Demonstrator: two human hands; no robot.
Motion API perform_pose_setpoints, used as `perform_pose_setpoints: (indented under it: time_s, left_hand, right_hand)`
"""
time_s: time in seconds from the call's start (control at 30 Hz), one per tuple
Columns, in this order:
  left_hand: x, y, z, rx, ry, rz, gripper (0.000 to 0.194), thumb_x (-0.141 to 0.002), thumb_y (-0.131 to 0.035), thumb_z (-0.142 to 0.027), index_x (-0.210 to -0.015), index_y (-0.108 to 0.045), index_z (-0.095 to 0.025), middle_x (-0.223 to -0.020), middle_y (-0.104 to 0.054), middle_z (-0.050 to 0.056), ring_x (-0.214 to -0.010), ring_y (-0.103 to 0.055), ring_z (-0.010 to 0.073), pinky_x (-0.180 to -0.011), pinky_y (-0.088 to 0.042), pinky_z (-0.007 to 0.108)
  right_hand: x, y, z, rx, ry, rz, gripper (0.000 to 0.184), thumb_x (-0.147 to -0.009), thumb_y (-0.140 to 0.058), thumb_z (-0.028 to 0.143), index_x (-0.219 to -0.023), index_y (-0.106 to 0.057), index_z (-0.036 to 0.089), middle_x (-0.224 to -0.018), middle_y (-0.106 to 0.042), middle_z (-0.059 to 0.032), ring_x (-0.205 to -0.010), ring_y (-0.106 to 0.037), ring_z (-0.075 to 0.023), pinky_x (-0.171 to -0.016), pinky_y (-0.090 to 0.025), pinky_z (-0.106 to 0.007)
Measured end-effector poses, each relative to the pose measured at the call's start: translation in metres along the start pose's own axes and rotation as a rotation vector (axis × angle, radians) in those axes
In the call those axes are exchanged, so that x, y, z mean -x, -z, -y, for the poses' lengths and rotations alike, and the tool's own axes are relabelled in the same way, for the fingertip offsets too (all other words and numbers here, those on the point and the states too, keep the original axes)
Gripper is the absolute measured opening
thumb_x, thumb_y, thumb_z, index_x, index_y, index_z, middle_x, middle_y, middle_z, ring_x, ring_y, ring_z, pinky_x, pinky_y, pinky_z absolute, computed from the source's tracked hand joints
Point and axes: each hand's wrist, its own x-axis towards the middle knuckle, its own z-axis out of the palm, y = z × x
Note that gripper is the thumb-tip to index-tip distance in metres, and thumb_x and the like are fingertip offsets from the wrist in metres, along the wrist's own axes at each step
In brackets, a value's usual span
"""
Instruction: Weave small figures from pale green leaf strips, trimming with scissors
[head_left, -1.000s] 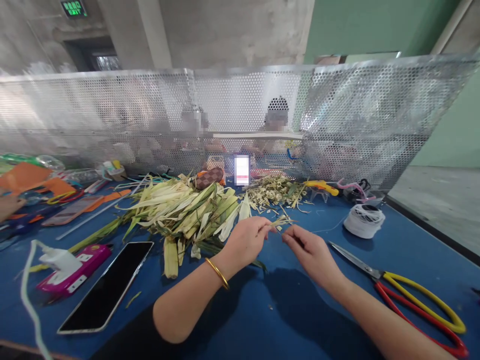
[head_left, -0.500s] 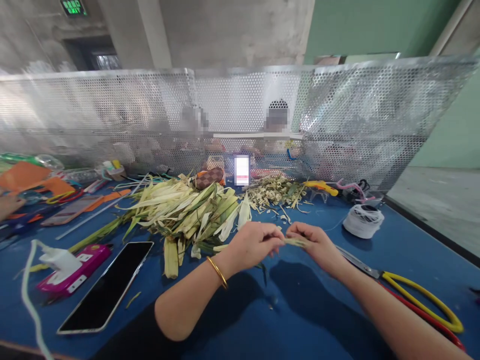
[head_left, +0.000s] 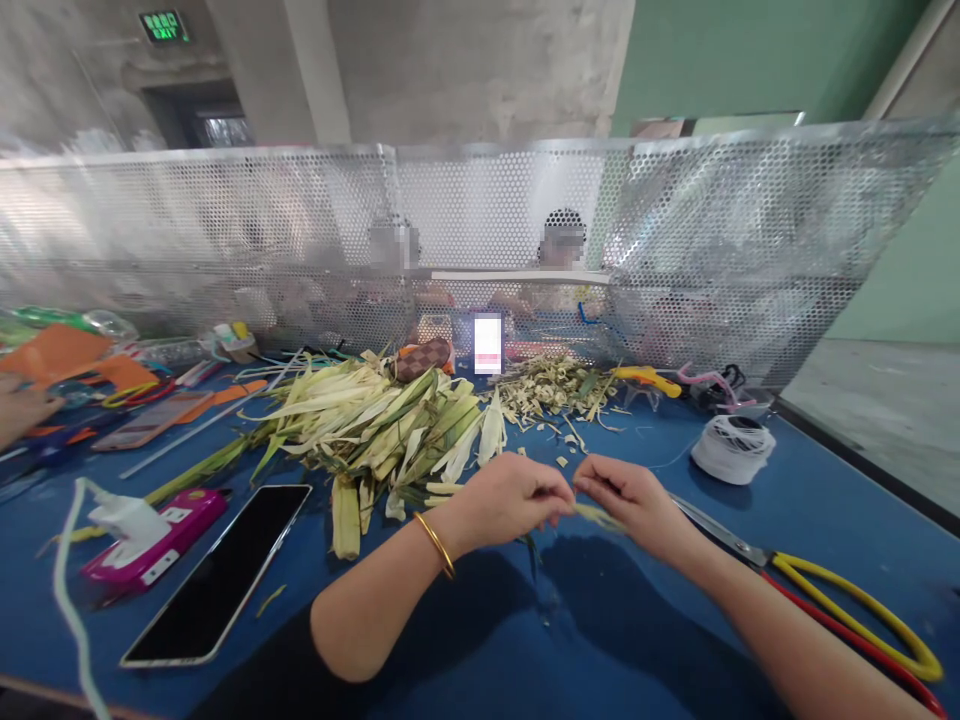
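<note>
My left hand (head_left: 525, 495), with a gold bangle on its wrist, is closed in a pinch at one end of a thin pale-green strip of corn husk (head_left: 600, 516). Close beside it, my right hand (head_left: 626, 500) pinches the same strip, which slants down under its fingers. Both fingertips nearly meet above the blue table. Part of the strip is hidden by the fingers. Left of the hands lies a big heap of corn husks (head_left: 375, 410). Long scissors (head_left: 739, 550) with yellow and red handles lie partly under my right forearm.
A phone (head_left: 217, 575) and a magenta power strip (head_left: 180, 525) lie at left. Husk scraps (head_left: 559, 385) and a white thread spool (head_left: 733, 448) sit beyond my hands. A perforated metal screen (head_left: 480, 210) borders the table's back. Another person's hand (head_left: 22, 405) shows at far left.
The view has shifted slightly. Both hands have turned a little, and the husk strip now slants down more between them and under the right fingers.
</note>
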Motion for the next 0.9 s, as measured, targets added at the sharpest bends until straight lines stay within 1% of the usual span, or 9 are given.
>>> perform_pose_setpoints:
  time_s: [0.1,0.2,0.33,0.4,0.5,0.6,0.73,0.8,0.9]
  left_hand:
    - [-0.003,0.002,0.002,0.092,0.101,-0.229,0.016,-0.083,-0.051,-0.022,-0.078,-0.066,-0.017,-0.062,-0.064,-0.001,-0.056,-0.058,0.0099,-0.058,-0.044,0.019]
    - [-0.005,0.0,0.007,-0.044,0.163,-0.372,0.017,-0.083,-0.051,-0.023,-0.076,-0.065,-0.018,-0.063,-0.065,-0.001,-0.059,-0.059,0.0114,-0.061,-0.043,0.021]
    - [-0.004,-0.007,0.011,-0.284,0.154,-0.339,0.02,-0.085,-0.049,-0.023,-0.077,-0.067,-0.019,-0.071,-0.068,0.001,-0.068,-0.061,0.0144,-0.065,-0.042,0.023]
    - [-0.003,-0.01,0.012,-0.392,0.104,-0.268,0.021,-0.086,-0.048,-0.022,-0.08,-0.067,-0.019,-0.077,-0.069,0.003,-0.074,-0.062,0.0164,-0.068,-0.042,0.024]
    - [-0.001,-0.01,0.009,-0.451,-0.036,-0.084,0.019,-0.085,-0.049,-0.017,-0.082,-0.068,-0.018,-0.08,-0.07,0.005,-0.077,-0.063,0.0167,-0.069,-0.043,0.024]
    - [0.0,-0.004,0.005,-0.275,-0.136,0.008,0.015,-0.082,-0.053,-0.016,-0.081,-0.069,-0.019,-0.073,-0.069,0.001,-0.069,-0.062,0.0123,-0.066,-0.042,0.021]
    - [-0.003,0.003,0.001,-0.04,-0.007,-0.171,0.016,-0.084,-0.052,-0.021,-0.079,-0.067,-0.017,-0.064,-0.066,-0.001,-0.059,-0.059,0.0095,-0.062,-0.043,0.019]
    - [-0.005,0.003,0.002,-0.057,0.072,-0.282,0.018,-0.084,-0.051,-0.023,-0.077,-0.067,-0.018,-0.064,-0.066,-0.001,-0.059,-0.059,0.0103,-0.062,-0.043,0.02]
    - [-0.005,0.0,0.006,-0.21,0.137,-0.359,0.019,-0.084,-0.051,-0.022,-0.076,-0.067,-0.018,-0.069,-0.068,0.0,-0.065,-0.06,0.013,-0.065,-0.042,0.022]
  right_hand:
    - [0.0,-0.01,-0.005,-0.071,-0.055,-0.079,0.032,-0.091,-0.041,0.039,-0.068,-0.054,0.02,-0.061,-0.052,0.0014,-0.059,-0.048,-0.0134,-0.055,-0.038,-0.023]
    - [0.008,-0.024,0.006,0.102,0.012,-0.119,0.03,-0.093,-0.039,0.032,-0.07,-0.052,0.02,-0.062,-0.052,0.0014,-0.057,-0.048,-0.0124,-0.055,-0.037,-0.022]
    - [0.018,-0.027,0.023,0.413,0.269,-0.139,0.029,-0.094,-0.034,0.021,-0.074,-0.055,0.019,-0.064,-0.054,-0.0014,-0.056,-0.048,-0.0127,-0.054,-0.032,-0.024]
    - [0.017,-0.02,0.026,0.475,0.315,-0.12,0.03,-0.094,-0.034,0.02,-0.072,-0.055,0.019,-0.062,-0.052,-0.0014,-0.055,-0.047,-0.0132,-0.053,-0.03,-0.025]
    - [0.01,-0.007,0.019,0.349,0.201,-0.105,0.029,-0.093,-0.036,0.023,-0.072,-0.055,0.019,-0.064,-0.054,-0.0012,-0.058,-0.048,-0.0132,-0.055,-0.032,-0.024]
    - [-0.001,0.001,0.004,0.064,-0.026,-0.06,0.027,-0.088,-0.044,0.032,-0.067,-0.055,0.019,-0.061,-0.053,0.0009,-0.058,-0.047,-0.0129,-0.056,-0.035,-0.023]
    - [-0.006,-0.007,-0.011,-0.245,-0.241,-0.054,0.027,-0.082,-0.048,0.038,-0.065,-0.056,0.018,-0.055,-0.047,0.0031,-0.049,-0.039,-0.011,-0.047,-0.031,-0.023]
    - [-0.002,-0.015,-0.008,-0.218,-0.204,-0.09,0.026,-0.084,-0.046,0.035,-0.067,-0.056,0.018,-0.059,-0.05,0.002,-0.051,-0.042,-0.0115,-0.049,-0.033,-0.023]
    - [0.008,-0.023,0.006,0.013,-0.01,-0.085,0.026,-0.09,-0.042,0.029,-0.069,-0.054,0.019,-0.063,-0.054,0.0005,-0.059,-0.047,-0.0127,-0.056,-0.036,-0.024]
